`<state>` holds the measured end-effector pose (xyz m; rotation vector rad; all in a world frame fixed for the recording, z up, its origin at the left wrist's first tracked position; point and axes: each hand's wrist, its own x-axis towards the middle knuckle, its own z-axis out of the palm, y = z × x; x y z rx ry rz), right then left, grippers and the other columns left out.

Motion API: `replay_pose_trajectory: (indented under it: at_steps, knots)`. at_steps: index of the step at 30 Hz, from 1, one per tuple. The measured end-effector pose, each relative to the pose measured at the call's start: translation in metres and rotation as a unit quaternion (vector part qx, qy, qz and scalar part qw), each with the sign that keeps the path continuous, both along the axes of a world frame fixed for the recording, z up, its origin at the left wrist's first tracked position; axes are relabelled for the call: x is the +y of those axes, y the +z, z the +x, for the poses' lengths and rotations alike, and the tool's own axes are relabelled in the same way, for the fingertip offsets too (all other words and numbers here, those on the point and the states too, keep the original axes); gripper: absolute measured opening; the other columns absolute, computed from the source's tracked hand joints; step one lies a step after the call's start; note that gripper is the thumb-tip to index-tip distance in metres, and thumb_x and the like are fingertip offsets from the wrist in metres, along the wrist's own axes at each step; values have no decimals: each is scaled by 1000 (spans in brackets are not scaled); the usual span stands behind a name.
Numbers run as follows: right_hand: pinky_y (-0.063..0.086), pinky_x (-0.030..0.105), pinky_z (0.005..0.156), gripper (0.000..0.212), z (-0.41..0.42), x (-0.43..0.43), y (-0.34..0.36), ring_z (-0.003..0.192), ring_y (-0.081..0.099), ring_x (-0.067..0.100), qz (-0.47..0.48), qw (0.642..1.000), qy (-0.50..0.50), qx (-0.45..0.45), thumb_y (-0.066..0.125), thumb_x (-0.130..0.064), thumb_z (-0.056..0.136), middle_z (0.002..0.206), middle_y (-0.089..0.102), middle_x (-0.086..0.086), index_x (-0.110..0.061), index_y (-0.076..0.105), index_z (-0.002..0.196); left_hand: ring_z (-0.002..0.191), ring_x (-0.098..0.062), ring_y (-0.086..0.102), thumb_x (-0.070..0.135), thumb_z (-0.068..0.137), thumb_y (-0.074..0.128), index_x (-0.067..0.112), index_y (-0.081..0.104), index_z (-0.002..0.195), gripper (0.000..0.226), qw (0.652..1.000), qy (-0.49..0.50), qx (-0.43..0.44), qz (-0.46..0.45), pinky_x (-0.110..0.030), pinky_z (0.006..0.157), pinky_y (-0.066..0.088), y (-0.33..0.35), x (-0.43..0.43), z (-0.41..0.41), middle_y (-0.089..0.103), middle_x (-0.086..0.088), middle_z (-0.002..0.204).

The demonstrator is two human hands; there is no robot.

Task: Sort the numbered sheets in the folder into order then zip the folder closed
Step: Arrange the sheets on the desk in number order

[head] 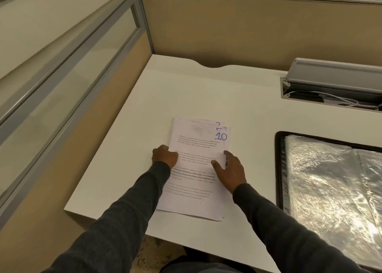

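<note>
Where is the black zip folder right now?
Head view, far right: the black zip folder lies open on the white desk, right of the stack of white numbered sheets.

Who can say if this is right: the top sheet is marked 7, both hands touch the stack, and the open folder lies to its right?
Wrong number: the head view shows the top sheet marked 10. The left hand and right hand do touch the stack, with the open folder to its right.
</note>
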<state>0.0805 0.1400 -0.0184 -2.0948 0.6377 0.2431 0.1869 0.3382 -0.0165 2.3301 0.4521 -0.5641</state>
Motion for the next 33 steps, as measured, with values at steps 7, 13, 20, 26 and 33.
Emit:
replay_pose_trajectory:
  at_steps: [7,13,20,26,33]
  knots:
    - [45,40,108,67,2,-20,1,127,55,26,99,990,-93,-33,64,-40,96,150,49,6,-18,35,152,86,-26,66,-4,90,49,16,58,108,29,986,-9,-24,-164,-33,74,56,24,-2,3,68,-9,108]
    - [58,46,93,65,8,-38,22,107,71,24,324,934,-125,-87,72,-47,83,131,67,0,-24,50,140,98,-37,68,-12,90,51,12,56,108,31,914,55,-11,-402,-51,86,56,44,3,-2,71,-14,111]
    - [62,41,80,21,21,-39,60,97,74,29,317,932,-86,-152,60,-17,99,108,76,3,-19,65,120,98,-26,66,-9,92,46,17,53,104,29,908,27,-104,-406,-33,74,57,78,-15,-11,66,-7,107]
    - [59,35,86,19,28,-36,90,104,67,20,267,929,-75,-243,55,-16,102,114,71,-1,-29,61,115,99,-18,65,13,88,49,44,52,101,33,885,-42,-251,-391,-36,76,60,107,-22,-16,64,5,103]
    - [54,29,83,28,23,-32,73,109,63,22,250,928,-102,-259,62,-15,93,113,68,0,-28,60,117,104,8,58,-4,92,56,27,45,131,51,904,-12,-284,-320,-12,89,48,77,-18,-36,60,9,117]
